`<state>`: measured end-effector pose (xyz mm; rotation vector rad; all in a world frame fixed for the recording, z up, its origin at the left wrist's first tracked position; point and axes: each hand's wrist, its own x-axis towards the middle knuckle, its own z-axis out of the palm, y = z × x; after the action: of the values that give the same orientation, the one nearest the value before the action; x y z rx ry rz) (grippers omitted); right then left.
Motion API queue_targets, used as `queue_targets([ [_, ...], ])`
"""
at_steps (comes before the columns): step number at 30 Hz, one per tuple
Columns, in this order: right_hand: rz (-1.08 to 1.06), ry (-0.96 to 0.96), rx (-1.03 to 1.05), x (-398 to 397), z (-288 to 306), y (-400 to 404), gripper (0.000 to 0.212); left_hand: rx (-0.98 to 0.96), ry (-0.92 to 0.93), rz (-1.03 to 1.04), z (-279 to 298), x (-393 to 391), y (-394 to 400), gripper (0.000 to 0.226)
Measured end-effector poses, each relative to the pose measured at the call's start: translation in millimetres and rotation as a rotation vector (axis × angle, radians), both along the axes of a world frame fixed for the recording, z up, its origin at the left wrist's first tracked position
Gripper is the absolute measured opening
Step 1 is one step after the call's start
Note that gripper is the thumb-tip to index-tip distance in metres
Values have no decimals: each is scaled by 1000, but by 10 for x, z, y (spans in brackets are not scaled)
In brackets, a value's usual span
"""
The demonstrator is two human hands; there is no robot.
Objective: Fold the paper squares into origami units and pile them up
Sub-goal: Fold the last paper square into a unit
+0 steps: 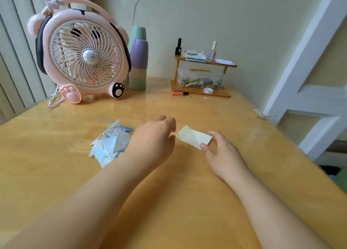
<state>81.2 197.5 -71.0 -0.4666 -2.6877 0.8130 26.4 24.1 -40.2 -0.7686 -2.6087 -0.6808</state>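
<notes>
A cream paper strip [193, 136], partly folded with one corner turned into a triangle, lies flat on the wooden table [169, 201] at mid-frame. My right hand [219, 151] pinches its right end between thumb and fingers. My left hand [155, 139] sits just left of the strip with curled fingers, its fingertips at the strip's left tip; whether they touch it is hidden. To the left lies a loose pile of folded pale blue-grey units [110, 143], partly covered by my left wrist.
A pink bear-shaped desk fan [82, 53] stands at the back left beside stacked pastel cups [138, 64]. A small wooden shelf [202, 70] with bottles and a clear box stands at the back. An orange marker [179, 93] lies in front of it.
</notes>
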Motion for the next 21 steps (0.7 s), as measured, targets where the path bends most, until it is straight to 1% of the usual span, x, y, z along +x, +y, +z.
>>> queue_targets([
  [2,9,-31,11,-11,1,16,51,14,-80,-36,-119,-27,99,20],
  [6,-6,-151,54,-133,100,140,60,217,-103,-92,-235,-81,7,16],
  [8,-1,-191,80,-210,131,169,63,284,-115,-127,-221,-81,-66,13],
  [11,39,-135,58,-290,123,127,63,364,-148,-175,-177,-79,-100,15],
  [13,56,-20,-69,-341,77,107,54,383,-152,-178,-165,-82,-92,16],
  [15,88,106,-251,-329,66,100,43,405,-162,-158,-156,-73,-99,17],
  [18,143,242,-481,-237,129,110,39,463,-191,-91,-150,-80,-111,20],
  [20,200,310,-590,-162,203,125,40,558,-288,-39,-106,-47,-111,21],
  [21,227,328,-625,-131,241,126,40,628,-375,-30,-81,-26,-107,23],
])
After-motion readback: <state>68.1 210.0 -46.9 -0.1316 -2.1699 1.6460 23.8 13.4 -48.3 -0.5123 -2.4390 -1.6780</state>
